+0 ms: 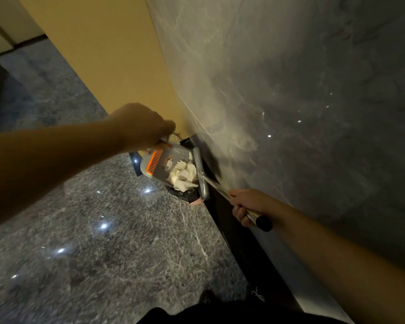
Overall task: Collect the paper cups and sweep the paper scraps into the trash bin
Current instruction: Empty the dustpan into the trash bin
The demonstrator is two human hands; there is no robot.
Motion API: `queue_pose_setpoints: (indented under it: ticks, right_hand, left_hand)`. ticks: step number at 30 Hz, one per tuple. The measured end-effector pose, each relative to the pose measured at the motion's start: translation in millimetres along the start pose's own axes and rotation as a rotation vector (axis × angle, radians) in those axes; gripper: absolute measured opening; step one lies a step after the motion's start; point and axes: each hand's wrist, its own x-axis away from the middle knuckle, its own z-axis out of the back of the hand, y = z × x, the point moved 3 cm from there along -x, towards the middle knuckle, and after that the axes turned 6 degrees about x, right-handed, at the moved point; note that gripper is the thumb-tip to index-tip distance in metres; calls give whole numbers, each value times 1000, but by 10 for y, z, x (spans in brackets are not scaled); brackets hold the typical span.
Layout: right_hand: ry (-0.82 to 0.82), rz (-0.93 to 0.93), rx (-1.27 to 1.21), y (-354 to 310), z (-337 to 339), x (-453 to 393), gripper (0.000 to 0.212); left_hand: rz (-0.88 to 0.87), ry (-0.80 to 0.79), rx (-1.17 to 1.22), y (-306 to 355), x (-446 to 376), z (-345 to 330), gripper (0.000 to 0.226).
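Observation:
My left hand (143,127) grips the handle of a grey dustpan (161,164) with an orange comb edge, held tilted over the trash bin (187,196), whose black liner and pink rim show just below it. White crumpled paper scraps (182,175) lie heaped at the dustpan's lower end. My right hand (246,205) holds the metal handle of a broom (202,174). The broom's grey head lies against the dustpan's right side, with its dark bristles against the wall. No paper cups can be made out.
A glossy grey marble wall (302,101) rises close on the right, with a black skirting (239,242) along its foot. A yellow wall panel (108,54) stands behind the bin. The speckled stone floor (103,242) spreads to the left. My dark shoes (207,298) are at the bottom.

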Motion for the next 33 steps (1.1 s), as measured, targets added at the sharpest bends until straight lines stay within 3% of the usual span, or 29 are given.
queue_pose_setpoints:
  ticks: [3, 7, 10, 17, 22, 28, 33]
  right_hand:
    - [-13, -5, -36, -21, -20, 17, 21]
    - [13, 8, 25, -80, -23, 80, 31]
    - [9, 22, 27, -115, -64, 126, 32]
    - [29, 37, 25, -127, -109, 145, 30]
    - [32, 51, 10, -137, -133, 166, 26]
    - [26, 58, 64, -153, -141, 189, 33]
    - [27, 56, 84, -147, -118, 150, 33]
  left_hand:
    - [-63, -81, -36, 110, 16, -87, 36]
    - [-28, -12, -51, 15, -76, 75, 35]
    - [-97, -74, -101, 131, -108, 49, 37]
    - [-20, -15, -132, -177, -124, 239, 31]
    - [20, 13, -141, -237, -186, 308, 39]
    - [-34, -106, -159, -51, -100, 34, 36]
    - [85, -10, -88, -319, -70, 223, 36]
